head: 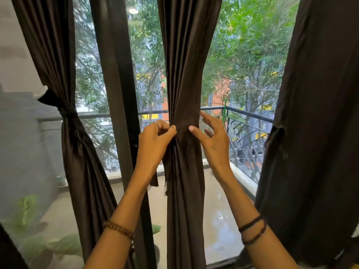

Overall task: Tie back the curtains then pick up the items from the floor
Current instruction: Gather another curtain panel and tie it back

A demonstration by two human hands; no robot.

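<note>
Curtain (184,74) hangs bunched at the window's middle; the left hand (153,140) pinches its gathered waist, seemingly with a tie strip, while the right hand (211,136), fingers spread, touches it.

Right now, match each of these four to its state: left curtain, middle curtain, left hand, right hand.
Things:
1. left curtain
2. middle curtain
3. left hand
4. right hand

States:
A. fingers spread, thumb on cloth
B. tied back already
C. gathered, not yet tied
D. pinching cloth

Pairs: 1-B, 2-C, 3-D, 4-A
</note>
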